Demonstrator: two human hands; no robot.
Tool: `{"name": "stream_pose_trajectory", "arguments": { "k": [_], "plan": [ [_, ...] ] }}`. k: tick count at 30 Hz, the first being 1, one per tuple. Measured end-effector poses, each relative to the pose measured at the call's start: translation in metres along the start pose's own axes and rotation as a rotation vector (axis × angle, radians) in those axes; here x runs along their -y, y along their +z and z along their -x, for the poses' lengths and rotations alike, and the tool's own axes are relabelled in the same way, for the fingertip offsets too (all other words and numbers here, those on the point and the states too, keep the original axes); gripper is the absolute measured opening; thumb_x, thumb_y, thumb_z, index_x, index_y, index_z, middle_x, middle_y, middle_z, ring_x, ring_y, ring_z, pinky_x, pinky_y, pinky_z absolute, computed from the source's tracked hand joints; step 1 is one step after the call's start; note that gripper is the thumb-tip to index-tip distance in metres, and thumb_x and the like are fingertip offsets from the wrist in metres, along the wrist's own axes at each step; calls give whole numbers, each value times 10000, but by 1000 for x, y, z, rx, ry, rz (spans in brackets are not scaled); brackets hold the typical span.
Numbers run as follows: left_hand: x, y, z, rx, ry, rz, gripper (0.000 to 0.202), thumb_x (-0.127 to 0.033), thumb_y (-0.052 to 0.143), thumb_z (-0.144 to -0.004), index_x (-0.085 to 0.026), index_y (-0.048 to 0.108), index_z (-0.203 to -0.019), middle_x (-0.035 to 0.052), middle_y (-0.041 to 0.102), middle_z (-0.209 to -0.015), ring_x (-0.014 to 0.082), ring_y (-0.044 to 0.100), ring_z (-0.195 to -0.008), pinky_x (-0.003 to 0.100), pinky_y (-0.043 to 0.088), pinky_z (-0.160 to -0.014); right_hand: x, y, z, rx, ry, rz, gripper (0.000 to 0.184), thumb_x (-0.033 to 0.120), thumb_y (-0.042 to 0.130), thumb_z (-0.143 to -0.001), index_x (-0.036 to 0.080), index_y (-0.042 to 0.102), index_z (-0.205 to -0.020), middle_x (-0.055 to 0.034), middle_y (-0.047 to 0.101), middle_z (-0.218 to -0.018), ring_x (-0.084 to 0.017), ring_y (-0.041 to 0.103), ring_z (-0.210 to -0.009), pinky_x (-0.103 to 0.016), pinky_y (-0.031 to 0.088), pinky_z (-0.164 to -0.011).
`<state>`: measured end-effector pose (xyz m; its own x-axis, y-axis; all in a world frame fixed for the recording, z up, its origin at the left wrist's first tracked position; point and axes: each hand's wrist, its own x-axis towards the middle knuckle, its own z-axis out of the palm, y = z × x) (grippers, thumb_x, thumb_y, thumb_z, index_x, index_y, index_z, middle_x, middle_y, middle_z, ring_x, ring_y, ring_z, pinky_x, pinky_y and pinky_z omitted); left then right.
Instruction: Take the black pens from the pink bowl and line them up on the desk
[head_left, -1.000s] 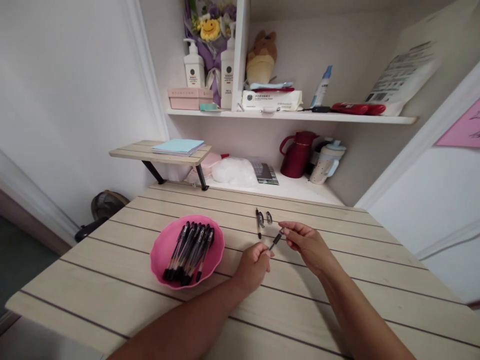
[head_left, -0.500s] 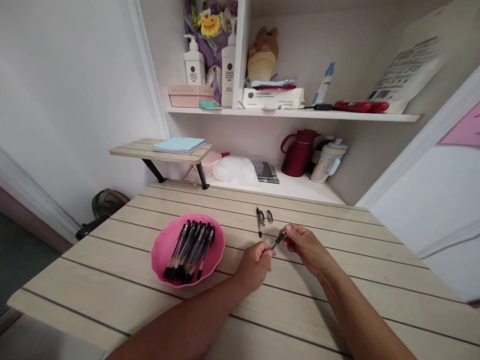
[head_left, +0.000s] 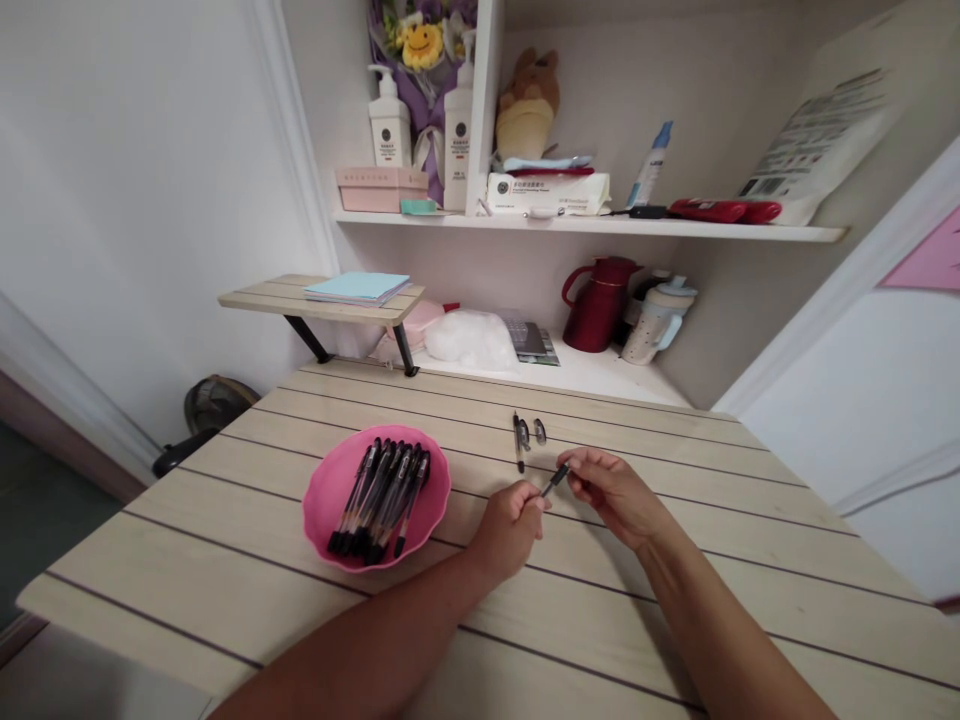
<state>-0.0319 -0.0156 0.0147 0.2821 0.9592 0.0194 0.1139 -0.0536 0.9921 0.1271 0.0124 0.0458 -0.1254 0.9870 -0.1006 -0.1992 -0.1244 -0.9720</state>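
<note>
My left hand (head_left: pixel 508 528) is closed around the barrel of a pen (head_left: pixel 556 481), just above the table. The pen's dark grip end points up and right. There the fingertips of my right hand (head_left: pixel 613 492) are pinched at its end; whether anything small sits between them I cannot make out. Beyond my hands an uncapped pen (head_left: pixel 519 445) lies on the table, with one dark pen cap (head_left: pixel 525 434) beside it and another cap (head_left: pixel 540 431) just to the right. To the left stands a pink bowl (head_left: pixel 319 505) with several capped black pens (head_left: pixel 384 500) in it.
The slatted wooden table (head_left: pixel 247 570) reaches back to a white cabinet. At the back left rises a small raised shelf (head_left: pixel 262 292) bearing blue paper (head_left: pixel 360 287). A red jug (head_left: pixel 600 305) and a pale cup (head_left: pixel 654 325) stand at the back right.
The right fingertips have shifted slightly at the pen's grip end. My left hand keeps its hold on the barrel, and the bowl, loose pen and caps have stayed put.
</note>
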Motion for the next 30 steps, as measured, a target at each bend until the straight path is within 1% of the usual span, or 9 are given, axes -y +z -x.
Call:
{"name": "stream_pose_trajectory", "arguments": {
  "k": [3, 6, 8, 11, 13, 18, 23, 27, 30],
  "plan": [
    [1, 0, 0, 7, 16, -10, 184, -279, 388, -786, -163, 517, -725, -41, 460, -514, 90, 402, -515, 217, 313, -543, -1, 0, 0, -51, 12, 31, 280, 403, 720, -584, 162, 579, -612, 30, 485, -463, -58, 345, -430, -221, 218, -427],
    [3, 0, -1, 6, 12, -13, 185, -282, 394, -787, -162, 521, -729, -43, 453, -510, 89, 396, -509, 215, 307, -532, -2, 0, -1, -21, 3, 2, 298, 445, 680, -617, 167, 614, -701, 3, 548, -550, -73, 393, -461, -226, 240, -433],
    [3, 0, -1, 7, 16, -15, 185, -282, 394, -788, -162, 520, -726, -42, 452, -512, 89, 397, -510, 214, 307, -529, -2, -1, -1, -15, -14, -20, 305, 412, 705, -593, 171, 631, -765, -2, 569, -613, -78, 415, -487, -226, 254, -441],
    [4, 0, -2, 13, 15, -18, 182, -275, 390, -790, -164, 517, -723, -42, 456, -513, 88, 399, -509, 213, 311, -535, -3, -2, -2, -67, -16, 12, 256, 357, 738, -562, 171, 595, -662, 33, 509, -518, -63, 363, -453, -218, 229, -436],
    [4, 0, -2, 12, 5, -17, 175, -271, 393, -788, -164, 517, -725, -43, 457, -511, 87, 395, -504, 213, 312, -535, -4, -2, -2, -81, -3, 39, 266, 385, 716, -592, 170, 560, -611, 42, 475, -466, -59, 340, -435, -217, 212, -433],
    [2, 0, -1, -1, -5, -20, 177, -270, 400, -783, -164, 526, -719, -39, 463, -512, 94, 413, -520, 215, 319, -547, -3, -3, -1, -5, 9, 3, 289, 384, 711, -600, 175, 627, -781, 11, 559, -592, -76, 411, -487, -222, 242, -450],
    [1, 0, -1, 8, -3, -24, 182, -270, 394, -788, -165, 533, -734, -42, 457, -505, 92, 397, -503, 218, 313, -538, -6, -4, -3, -45, 16, 47, 256, 377, 718, -597, 173, 564, -616, 39, 485, -475, -60, 356, -437, -219, 217, -437],
    [1, 0, -1, 7, -13, -24, 172, -261, 398, -786, -165, 532, -734, -46, 449, -504, 89, 396, -505, 213, 313, -538, -6, -4, -2, 11, -3, 6, 285, 425, 675, -634, 177, 624, -765, -2, 577, -635, -73, 409, -481, -226, 250, -448],
    [1, 0, -1, 13, -12, -26, 175, -266, 394, -789, -165, 529, -740, -47, 450, -506, 89, 397, -507, 213, 314, -541, -7, -4, -3, -24, -3, 13, 262, 376, 722, -586, 170, 619, -712, 21, 531, -549, -69, 384, -463, -222, 242, -445]
  ]
}}
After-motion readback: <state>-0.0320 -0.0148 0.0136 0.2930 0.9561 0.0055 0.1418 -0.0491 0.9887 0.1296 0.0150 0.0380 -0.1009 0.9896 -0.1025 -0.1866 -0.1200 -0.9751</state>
